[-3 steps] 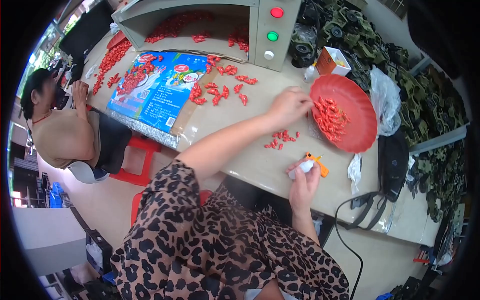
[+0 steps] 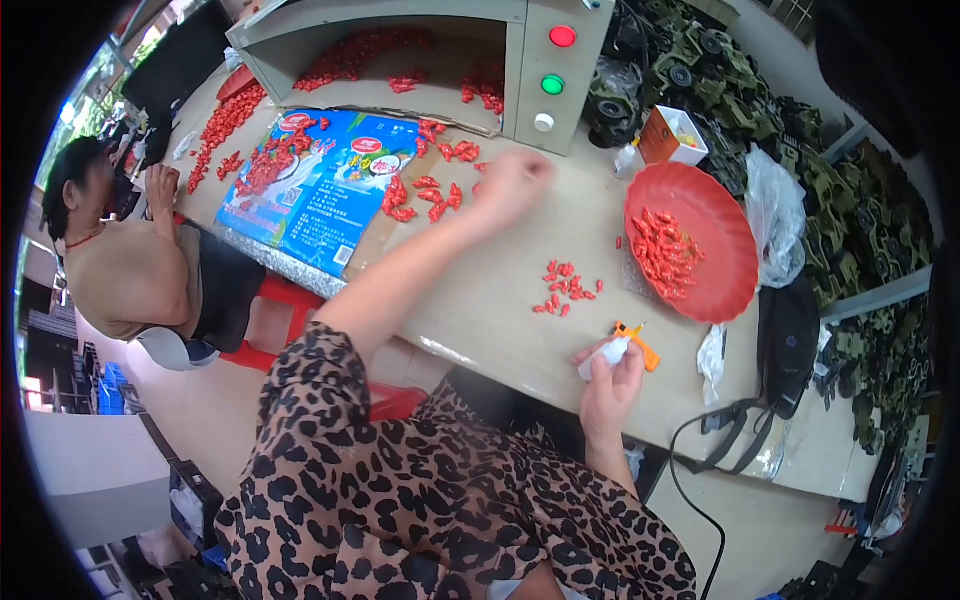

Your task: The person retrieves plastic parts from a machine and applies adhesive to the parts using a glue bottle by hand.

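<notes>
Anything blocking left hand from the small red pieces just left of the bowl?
Nothing visible: only tabletop lies between the left hand and the small red pieces; the red bowl sits right of that path.

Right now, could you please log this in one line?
left hand: blurred, near small red pieces | right hand: holds small white bottle | round scalloped red bowl: contains more red pieces

My left arm (image 2: 395, 280) stretches forward, slanting rightward, the left hand (image 2: 515, 190) too blurred to make out its fingers. My right hand (image 2: 614, 380) is nearer my body, fingers curled in a grip, thumb pointing forward.
</notes>
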`<action>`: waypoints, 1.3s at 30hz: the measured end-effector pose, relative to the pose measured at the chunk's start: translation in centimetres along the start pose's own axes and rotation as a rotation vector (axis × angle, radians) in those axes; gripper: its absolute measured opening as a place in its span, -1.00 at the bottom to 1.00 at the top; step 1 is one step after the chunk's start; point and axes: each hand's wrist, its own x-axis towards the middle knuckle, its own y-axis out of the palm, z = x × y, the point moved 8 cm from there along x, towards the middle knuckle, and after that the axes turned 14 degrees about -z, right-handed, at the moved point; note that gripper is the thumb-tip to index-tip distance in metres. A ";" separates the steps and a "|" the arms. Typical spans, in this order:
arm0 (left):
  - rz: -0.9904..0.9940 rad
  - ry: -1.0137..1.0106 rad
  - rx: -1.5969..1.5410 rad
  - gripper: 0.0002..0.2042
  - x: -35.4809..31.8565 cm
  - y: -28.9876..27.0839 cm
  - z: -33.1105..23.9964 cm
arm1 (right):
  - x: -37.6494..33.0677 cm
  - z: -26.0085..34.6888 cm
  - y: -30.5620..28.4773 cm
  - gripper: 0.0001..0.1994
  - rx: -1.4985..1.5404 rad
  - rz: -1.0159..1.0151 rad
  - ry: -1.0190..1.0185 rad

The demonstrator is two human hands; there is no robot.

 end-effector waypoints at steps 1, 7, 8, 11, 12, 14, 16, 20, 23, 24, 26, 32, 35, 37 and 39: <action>-0.003 -0.175 0.100 -0.83 2.0 -1.6 2.8 | 0.1 -0.1 0.0 -0.69 0.016 -0.019 -0.004; -0.340 -0.065 0.453 -0.73 12.0 -5.7 10.6 | 0.4 -0.4 -0.4 -0.68 0.005 -0.072 0.064; -0.357 -0.104 0.498 -0.73 12.5 -5.6 11.1 | 0.4 -0.5 -0.4 -0.69 0.074 -0.067 0.094; -0.252 -0.022 0.580 -0.71 14.3 -4.3 12.5 | 0.5 -0.6 -0.5 -0.72 0.085 -0.046 0.113; -0.183 0.037 0.620 -0.71 14.5 -3.6 12.9 | 0.4 -0.7 -0.3 -0.72 0.037 -0.021 0.111; -0.241 0.119 0.575 -0.74 13.9 -4.3 12.0 | 0.4 -0.7 -0.3 -0.72 -0.010 -0.072 0.138; -0.255 0.117 0.609 -0.78 13.0 -5.7 10.4 | 0.4 -0.7 -0.5 -0.71 -0.060 -0.124 0.166; 0.109 -0.394 -0.178 -0.80 5.3 -6.1 6.7 | 0.6 -0.6 -1.1 -0.72 -0.019 -0.178 0.117; 0.435 -0.707 -0.752 -0.80 -3.4 -4.1 2.3 | 1.0 -0.7 -1.4 -0.73 0.091 -0.153 0.116; 0.513 -0.750 -0.927 -0.81 -6.2 -3.6 1.2 | 1.3 -0.8 -1.4 -0.73 0.089 -0.154 0.123; 0.601 -0.804 -0.847 -0.82 -11.7 -2.3 -0.4 | 1.2 -0.9 0.3 -0.78 0.599 -0.007 0.380; 0.622 -0.805 -0.958 -0.81 -18.5 1.1 -4.5 | -0.3 -0.9 3.4 -0.76 0.763 0.017 0.618; 0.396 -0.896 -1.092 -0.78 -18.7 0.8 -4.0 | 0.0 -1.3 3.3 -0.71 0.815 -0.068 0.623; 0.366 -0.836 -1.117 -0.77 -19.3 1.0 -4.4 | 0.0 -2.1 3.4 -0.71 0.835 -0.027 0.660; 0.333 -0.777 -1.138 -0.75 -19.3 0.7 -4.4 | -0.3 -2.2 3.9 -0.71 0.857 0.016 0.699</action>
